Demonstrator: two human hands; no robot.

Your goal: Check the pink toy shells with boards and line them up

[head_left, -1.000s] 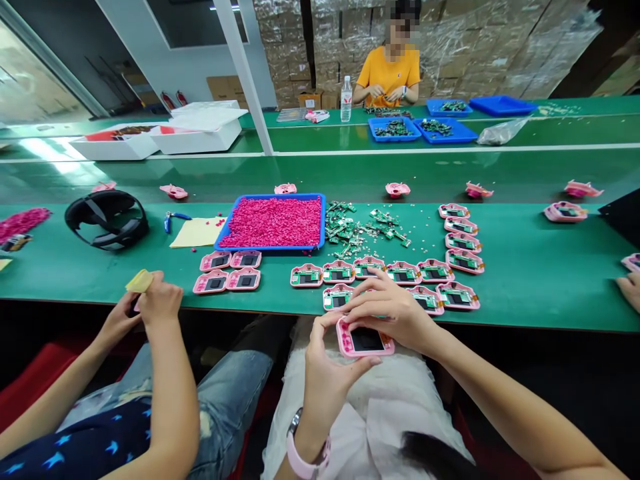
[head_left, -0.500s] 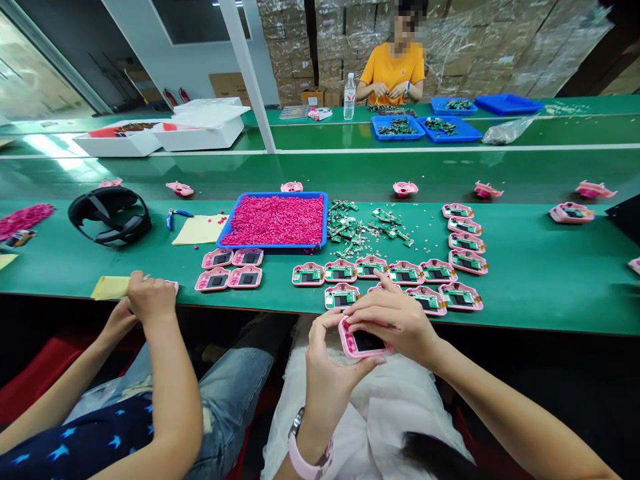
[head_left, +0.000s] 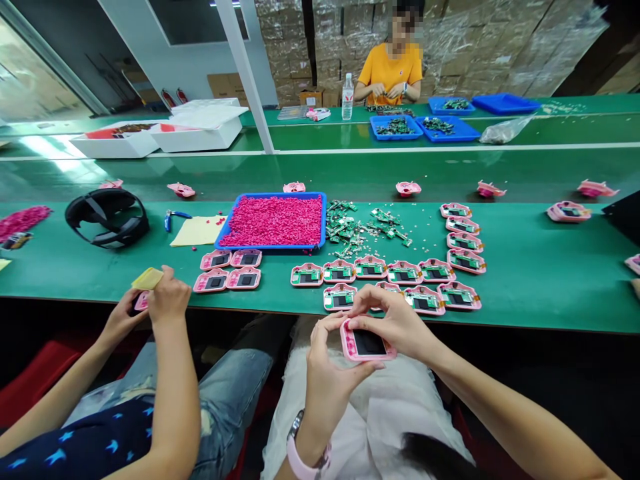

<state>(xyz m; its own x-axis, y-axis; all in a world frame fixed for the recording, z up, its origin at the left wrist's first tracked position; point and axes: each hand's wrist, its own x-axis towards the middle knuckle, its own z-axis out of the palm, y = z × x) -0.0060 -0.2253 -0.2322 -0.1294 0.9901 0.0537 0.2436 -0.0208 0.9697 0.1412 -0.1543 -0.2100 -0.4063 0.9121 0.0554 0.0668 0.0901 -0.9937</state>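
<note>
Over my lap, my left hand grips a pink handheld device casing with a dark screen and pink buttons on its left side. Its thumb runs along the lower edge and the fingers are at the upper left. From the right, my right hand closes on the same casing, thumb and fingertips at its upper left corner, partly hiding the top edge. Just beyond my hands, pink shells with green circuit boards lie in rows along the table edge, and some are partly covered by my right hand.
A blue tray of small pink pieces stands beside loose green boards. Pink shells with dark screens lie left. A co-worker's hands hold a yellow pad and pink casing. Pink parts sit on the conveyor.
My right hand's fingers have drawn together at the casing's upper left corner. The co-worker's hands and yellow pad have shifted right. Conveyor parts have moved slightly right.
</note>
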